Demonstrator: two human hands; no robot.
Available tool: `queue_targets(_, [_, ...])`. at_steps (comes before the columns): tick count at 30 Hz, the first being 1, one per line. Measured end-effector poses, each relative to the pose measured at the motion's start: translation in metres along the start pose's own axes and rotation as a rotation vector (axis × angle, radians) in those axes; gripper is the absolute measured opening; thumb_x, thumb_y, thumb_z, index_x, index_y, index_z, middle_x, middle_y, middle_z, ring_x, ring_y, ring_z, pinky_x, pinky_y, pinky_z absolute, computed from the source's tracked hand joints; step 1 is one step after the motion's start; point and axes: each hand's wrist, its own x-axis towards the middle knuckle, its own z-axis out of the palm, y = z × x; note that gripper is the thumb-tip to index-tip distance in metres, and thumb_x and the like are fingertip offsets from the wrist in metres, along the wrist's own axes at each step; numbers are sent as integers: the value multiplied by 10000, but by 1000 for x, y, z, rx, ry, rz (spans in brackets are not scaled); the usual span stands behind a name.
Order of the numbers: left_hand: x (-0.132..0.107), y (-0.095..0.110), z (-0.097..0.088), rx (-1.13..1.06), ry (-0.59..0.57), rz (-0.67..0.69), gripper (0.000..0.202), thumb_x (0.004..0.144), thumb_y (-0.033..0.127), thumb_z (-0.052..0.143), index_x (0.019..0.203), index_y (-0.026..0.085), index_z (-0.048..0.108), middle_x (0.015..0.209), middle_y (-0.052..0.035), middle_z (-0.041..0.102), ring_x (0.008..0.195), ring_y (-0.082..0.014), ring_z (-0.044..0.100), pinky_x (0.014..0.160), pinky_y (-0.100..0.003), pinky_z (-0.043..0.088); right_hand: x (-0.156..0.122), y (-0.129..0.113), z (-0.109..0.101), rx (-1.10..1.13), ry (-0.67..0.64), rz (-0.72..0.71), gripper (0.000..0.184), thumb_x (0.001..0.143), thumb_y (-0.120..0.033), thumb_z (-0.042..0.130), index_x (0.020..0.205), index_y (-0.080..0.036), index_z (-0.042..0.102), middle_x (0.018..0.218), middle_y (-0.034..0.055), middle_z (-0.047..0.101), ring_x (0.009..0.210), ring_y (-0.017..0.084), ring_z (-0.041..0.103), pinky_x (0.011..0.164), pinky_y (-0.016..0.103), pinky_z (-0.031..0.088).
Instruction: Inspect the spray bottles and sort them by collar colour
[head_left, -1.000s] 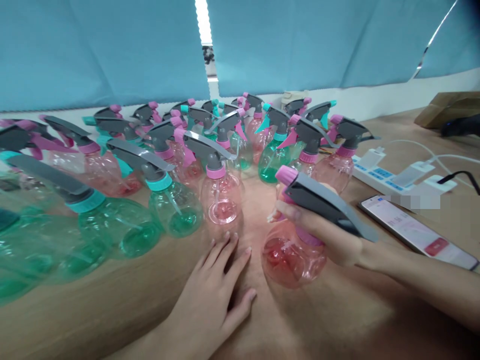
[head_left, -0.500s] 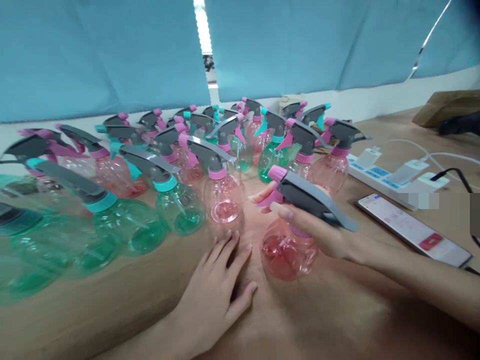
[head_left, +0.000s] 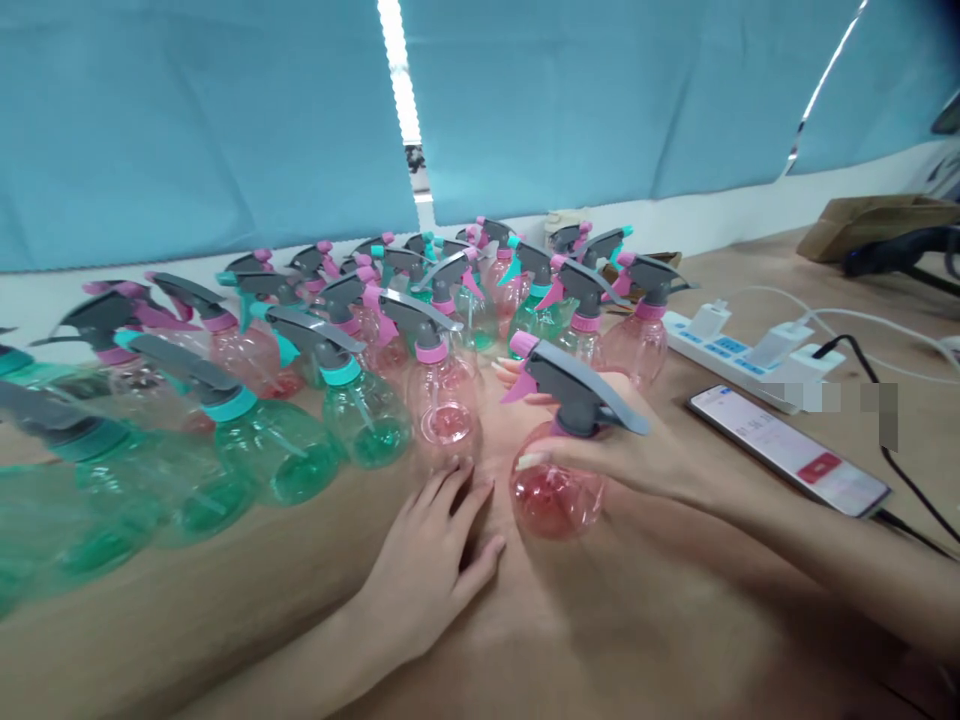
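A pink spray bottle (head_left: pixel 556 492) with a grey trigger head stands on the wooden table (head_left: pixel 637 620) in front of me. My right hand (head_left: pixel 637 455) wraps round its neck just under the trigger, thumb in front and fingers behind. My left hand (head_left: pixel 435 565) lies flat on the table to the bottle's left, fingers stretched out, holding nothing. Its fingertips nearly touch another pink spray bottle (head_left: pixel 442 400) standing behind it.
Several pink and green spray bottles (head_left: pixel 360 410) crowd the table's left and back. A phone (head_left: pixel 787 462) with a lit screen lies to the right, beside a white power strip (head_left: pixel 742 355) with plugs and cables. Blue blinds hang behind; a brown box (head_left: pixel 862 222) sits far right.
My right hand has carried the pink bottle a little left and away from me, toward the group, and it now stands upright. The view has tilted down. My left hand stays flat.
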Motion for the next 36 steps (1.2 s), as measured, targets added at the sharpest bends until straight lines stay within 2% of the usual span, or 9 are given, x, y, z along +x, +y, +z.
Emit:
queue_targets(3, [2, 1, -1, 1, 11, -5, 425, 955, 359, 490, 1317, 138, 514, 1380, -161, 497, 1273, -326, 445, 1012, -509, 399, -6, 0, -11, -87, -44, -17, 243, 719, -245, 767, 801, -219, 540, 712, -56, 550, 596, 98, 481, 531, 237, 410])
queue_targets(6, [5, 2, -3, 1, 16, -18, 411, 955, 355, 486, 1302, 138, 522, 1381, -156, 498, 1261, -324, 457, 1008, -508, 402, -16, -2, -20, -185, -73, 5, 363, 683, -269, 795, 925, -218, 529, 895, 10, 588, 804, 176, 571, 684, 304, 471])
queue_targets(8, [7, 3, -4, 0, 10, -28, 414, 961, 344, 475, 1313, 130, 513, 1383, -159, 495, 1252, -322, 465, 1004, -506, 406, -22, -5, -23, -233, -86, 11, 323, 733, -280, 755, 949, -211, 525, 970, 52, 600, 893, 220, 578, 771, 352, 469])
queue_targets(10, [9, 3, -3, 0, 3, -30, 416, 967, 340, 466, 1321, 127, 507, 1385, -159, 493, 1247, -318, 468, 1000, -500, 408, -27, -9, -22, -247, -63, 31, 272, 780, -277, 711, 970, -205, 529, 970, 64, 613, 892, 223, 581, 777, 356, 466])
queue_targets(13, [14, 3, -1, 1, 13, -37, 412, 961, 360, 469, 1313, 150, 517, 1381, -146, 499, 1237, -314, 475, 997, -492, 409, -27, -8, -21, -259, -5, 55, 253, 773, -286, 722, 952, -208, 561, 951, 51, 638, 867, 213, 591, 761, 342, 475])
queue_targets(17, [21, 2, 3, -3, 26, -55, 412, 953, 375, 469, 1308, 174, 521, 1351, -135, 522, 1217, -308, 491, 994, -477, 411, -15, 5, -23, -332, 70, 44, 253, 739, -353, 747, 865, -196, 594, 912, 43, 659, 845, 221, 602, 726, 345, 471])
queue_targets(23, [22, 2, 2, -17, 22, -73, 385, 945, 361, 480, 1279, 178, 541, 1343, -126, 522, 1227, -313, 477, 992, -481, 413, 16, 27, -25, -389, 73, 19, 307, 742, -410, 735, 856, -158, 601, 846, 52, 656, 791, 235, 605, 661, 325, 445])
queue_targets(29, [21, -1, 6, -41, 30, -61, 401, 939, 339, 501, 1294, 154, 532, 1360, -144, 504, 1253, -324, 453, 1005, -496, 403, 44, 42, -15, -395, 111, 30, 323, 753, -397, 719, 919, -161, 572, 878, 59, 671, 798, 238, 624, 666, 327, 453])
queue_targets(36, [19, -1, 7, -35, 16, -50, 420, 944, 340, 499, 1313, 141, 514, 1372, -157, 487, 1274, -321, 428, 1020, -500, 390, 61, 53, -6, -415, 172, 55, 271, 749, -317, 739, 904, -161, 580, 869, 54, 692, 785, 229, 648, 676, 327, 477])
